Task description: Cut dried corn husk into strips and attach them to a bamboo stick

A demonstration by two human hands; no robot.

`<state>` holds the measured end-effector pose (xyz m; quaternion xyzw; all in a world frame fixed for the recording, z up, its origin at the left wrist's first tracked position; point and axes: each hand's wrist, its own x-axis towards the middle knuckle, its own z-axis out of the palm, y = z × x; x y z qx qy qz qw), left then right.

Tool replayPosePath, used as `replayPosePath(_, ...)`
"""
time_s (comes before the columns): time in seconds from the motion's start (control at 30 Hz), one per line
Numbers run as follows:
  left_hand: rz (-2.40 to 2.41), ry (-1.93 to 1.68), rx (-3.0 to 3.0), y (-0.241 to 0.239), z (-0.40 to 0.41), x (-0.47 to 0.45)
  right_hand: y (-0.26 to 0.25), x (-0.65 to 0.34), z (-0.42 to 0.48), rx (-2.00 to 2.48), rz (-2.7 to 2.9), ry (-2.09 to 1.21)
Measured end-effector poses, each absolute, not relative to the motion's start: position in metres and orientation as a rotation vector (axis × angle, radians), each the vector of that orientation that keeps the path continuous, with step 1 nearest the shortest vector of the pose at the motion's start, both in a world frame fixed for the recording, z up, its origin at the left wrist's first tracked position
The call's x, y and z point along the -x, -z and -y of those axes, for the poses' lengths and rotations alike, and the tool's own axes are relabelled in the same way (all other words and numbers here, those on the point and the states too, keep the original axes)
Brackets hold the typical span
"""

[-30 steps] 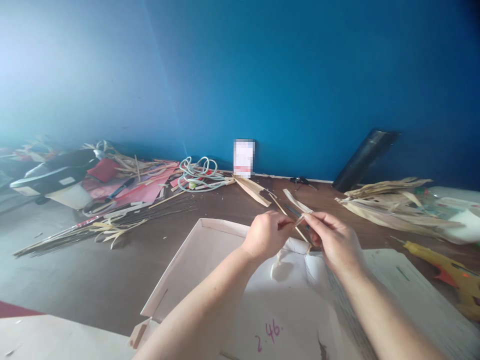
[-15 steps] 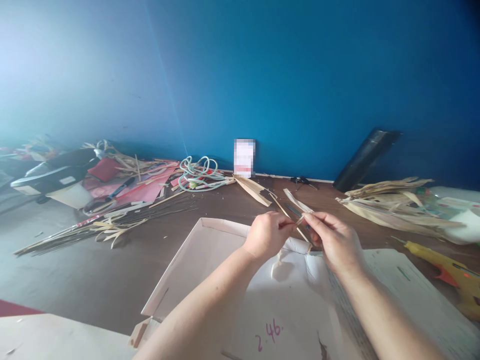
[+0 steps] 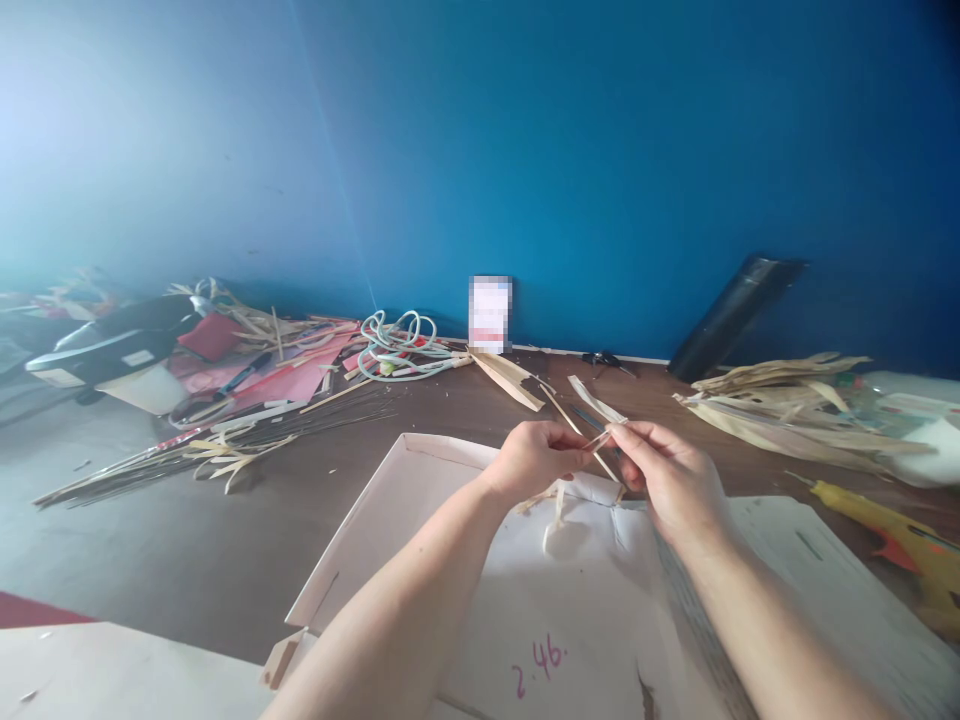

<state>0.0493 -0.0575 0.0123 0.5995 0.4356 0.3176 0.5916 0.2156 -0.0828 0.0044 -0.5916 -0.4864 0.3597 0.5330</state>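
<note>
A thin pale strip of dried husk [image 3: 598, 441] is stretched between my two hands above the far edge of an opened white cardboard box [image 3: 442, 510]. My left hand [image 3: 536, 460] pinches its left end, fingers curled together. At the other end, my right hand [image 3: 667, 475] pinches it between thumb and forefinger. A pale strip hangs under the left hand over a small white round piece [image 3: 568, 540] on the box. Just beyond the fingers lie a curled husk piece [image 3: 596, 400] and a narrow stick [image 3: 562, 410].
A phone [image 3: 490, 315] leans on the blue wall. Coiled pale cable [image 3: 397, 350], red paper [image 3: 311, 365] and thin wires [image 3: 225, 445] lie left. To the right are dried husks [image 3: 795, 420], a yellow glue gun [image 3: 900, 530], a black roll [image 3: 731, 315] and a notebook [image 3: 810, 560].
My left hand has turned and lowered slightly, its fingers now less bunched, so more of the strip shows between the hands. My right hand stays almost in place.
</note>
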Motion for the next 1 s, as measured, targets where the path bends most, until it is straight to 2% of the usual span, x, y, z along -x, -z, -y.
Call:
replayPosePath(0.6, -0.866, -0.646, -1.318, -0.0102, 0.0524, -0.0413, -0.0062, -0.2189, 0.0814, 1.268, 1.117, -1.106)
replayPosePath(1.0, -0.851, -0.67, -1.28, -0.0088, 0.0514, -0.0411, -0.0063, -0.2191, 0.0813, 1.254, 1.109, -1.127)
